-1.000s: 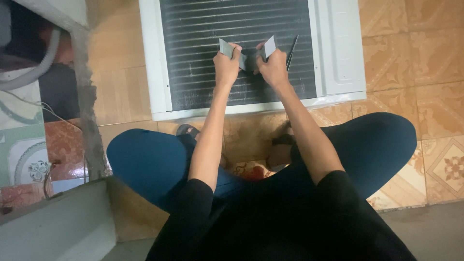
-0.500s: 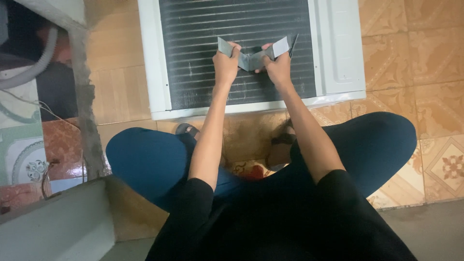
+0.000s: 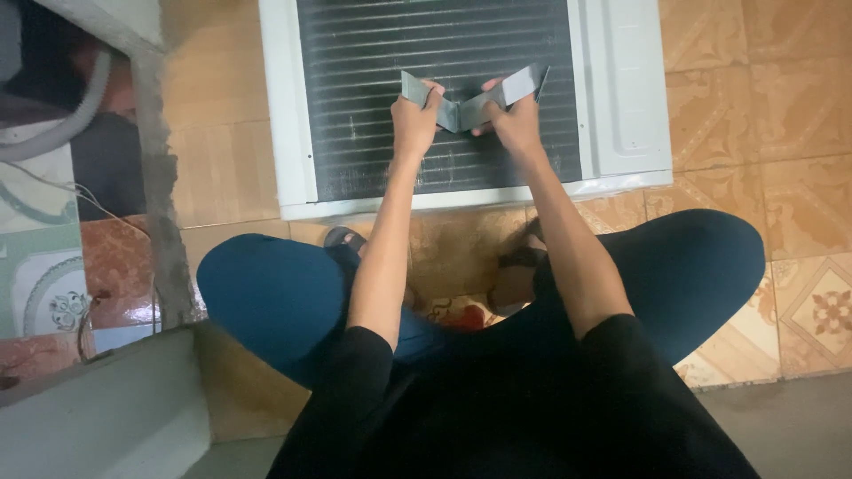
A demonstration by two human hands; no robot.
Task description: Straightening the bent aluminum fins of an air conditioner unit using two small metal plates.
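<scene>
A thin grey metal strip [image 3: 461, 105], bent into a shallow V, is held at both ends above the dark finned coil [image 3: 373, 98] of a white air-conditioner unit [image 3: 621, 89] lying on the floor. My left hand [image 3: 415, 120] grips the strip's left end. My right hand [image 3: 513, 120] grips its right end, which sticks up past the fingers. Both forearms reach straight out from my body. I sit with knees spread in blue trousers [image 3: 275, 297], facing the unit.
Orange patterned floor tiles [image 3: 799, 177] surround the unit. A rough concrete edge [image 3: 155, 186] and a grey hose [image 3: 62, 133] lie at the left, with patterned tiles [image 3: 44, 284] below. A pale ledge [image 3: 98, 417] is at the bottom left. Sandalled feet [image 3: 342, 239] rest near the unit.
The strip, folded tightly between the hands a second ago, has been pulled open into a wider V as my hands moved apart.
</scene>
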